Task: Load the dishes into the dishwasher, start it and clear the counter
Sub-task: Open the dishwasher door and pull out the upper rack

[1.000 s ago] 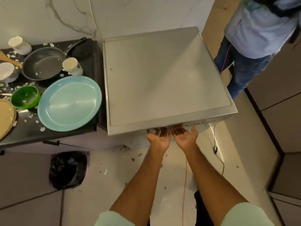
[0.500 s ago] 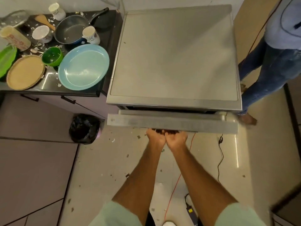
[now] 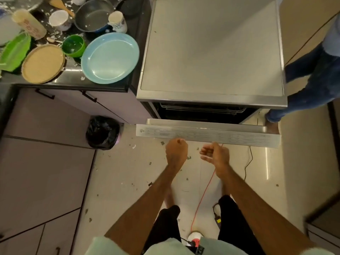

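Pale floor tiles [image 3: 128,173] carry scattered scraps, a black bin bag [image 3: 103,132] and a red cable [image 3: 204,192]. To the left, the dark worktop [image 3: 73,79] holds unloaded dishes: a blue plate [image 3: 110,57], a tan plate [image 3: 43,63], a green bowl [image 3: 74,45], a grey pan [image 3: 93,14], a white mug [image 3: 117,22] and a white cup [image 3: 59,19], with white crumbs among them. Just beside the worktop stands the steel dishwasher [image 3: 211,52]; its door [image 3: 207,134] is tilted partly open, exposing a wire rack [image 3: 202,109] in the dark interior. The left hand [image 3: 176,153] is closed in a fist just below the door's edge; whether it touches the door cannot be told. The right hand [image 3: 215,156] hangs near it, fingers loosely curled and apart, holding nothing. A second person's jeans-clad legs [image 3: 309,83] stand at the dishwasher's right.
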A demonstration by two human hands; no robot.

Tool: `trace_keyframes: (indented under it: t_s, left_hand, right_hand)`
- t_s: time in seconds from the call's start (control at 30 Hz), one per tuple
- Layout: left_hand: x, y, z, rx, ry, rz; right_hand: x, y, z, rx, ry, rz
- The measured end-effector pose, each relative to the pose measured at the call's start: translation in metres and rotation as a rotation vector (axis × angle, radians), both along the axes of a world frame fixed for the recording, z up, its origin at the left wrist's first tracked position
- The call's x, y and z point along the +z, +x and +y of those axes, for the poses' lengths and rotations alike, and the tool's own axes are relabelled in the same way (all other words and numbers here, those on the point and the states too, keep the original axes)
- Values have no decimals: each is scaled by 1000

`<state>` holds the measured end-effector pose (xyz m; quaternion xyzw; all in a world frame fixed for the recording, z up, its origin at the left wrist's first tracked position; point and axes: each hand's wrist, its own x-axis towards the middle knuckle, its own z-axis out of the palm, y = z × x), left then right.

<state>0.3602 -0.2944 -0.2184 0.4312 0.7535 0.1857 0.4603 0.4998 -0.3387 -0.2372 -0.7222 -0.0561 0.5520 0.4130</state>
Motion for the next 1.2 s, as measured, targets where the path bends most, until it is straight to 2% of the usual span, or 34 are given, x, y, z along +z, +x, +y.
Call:
trace_keyframes:
  t_s: [0.07, 0.13, 0.2, 0.3, 0.33, 0.4, 0.47, 0.53, 0.63, 0.77, 0.87, 0.97, 1.2]
  left_hand:
    - [2, -3, 9, -210, 302, 142]
    - [-13, -2, 30, -438, 474, 251]
    - [-38, 2, 56, -663, 455, 369]
    - [-56, 7, 75, -838, 289, 551]
    - [-58, 8, 75, -853, 270, 575]
    - [-58, 8, 67, -891, 246, 609]
    - [-64, 5, 53, -972, 191, 625]
    - [-72, -6, 32, -1075, 81, 590]
    - [-94, -28, -8, -1217, 32, 558]
    - [-133, -53, -52, -1347, 23, 521]
    - [-162, -66, -76, -1358, 18, 520]
    - [-181, -72, -94, -1326, -2, 490]
    - [-228, -80, -136, -1385, -123, 491]
  right_hand:
    - [14, 6, 8, 158, 220, -358]
    - [9, 18, 37, 325, 367, -721]
    - [-7, 34, 73, 595, 344, -935]
    - [-40, 48, 97, 1019, 61, -1018]
    - [-47, 48, 94, 1104, 19, -1052]
    - [-58, 44, 77, 1115, 64, -1123]
    - [-66, 41, 51, 1109, 96, -1122]
    - [-78, 39, 21, 1154, 81, -996]
    - [-93, 26, -23, 1221, -22, -784]
    - [-122, 8, -83, 1218, -176, -726]
    - [-145, -3, -122, 1190, -163, -749]
    - [-153, -12, -132, 1131, -168, -677]
    - [-195, -22, -158, 1296, -281, -540]
